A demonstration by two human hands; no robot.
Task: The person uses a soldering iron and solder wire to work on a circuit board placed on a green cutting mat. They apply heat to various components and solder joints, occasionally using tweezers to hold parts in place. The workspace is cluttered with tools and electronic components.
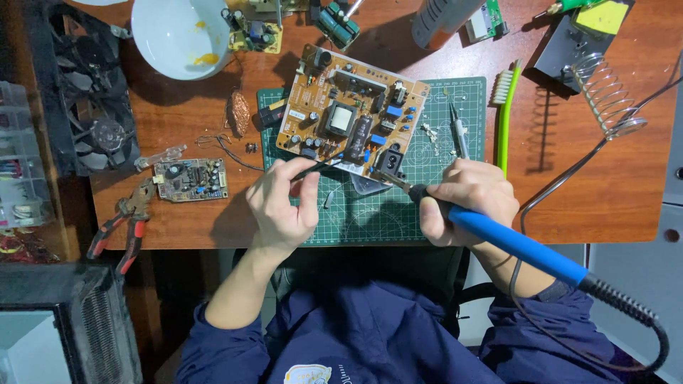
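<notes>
Nearest my camera were the dark blue sleeves (356,341) of my jacket, and from them my two bare hands reached out over the brown wooden worktop (597,192). My right hand (466,199) was closed around the blue-handled soldering iron (516,245), whose black cord trailed back past my wrist; its metal tip pointed away to the left of that hand and met the near edge of the tan rectangular circuit board (352,121). My left hand (284,203) was pinched shut on a thin black pair of tweezers (320,167), the tips running up to the same near edge of the board. The board lay tilted on a green gridded cutting mat (413,213), just beyond both hands.

Left of my left hand lay a small green circuit board (191,179), and farther left a pair of red-handled pliers (121,227). Beyond my right hand rested a slim metal probe (459,131) and a green-handled toothbrush (505,114); a coiled wire iron stand (608,99) stood well off to its right. A white bowl (174,35) sat far beyond my left hand.
</notes>
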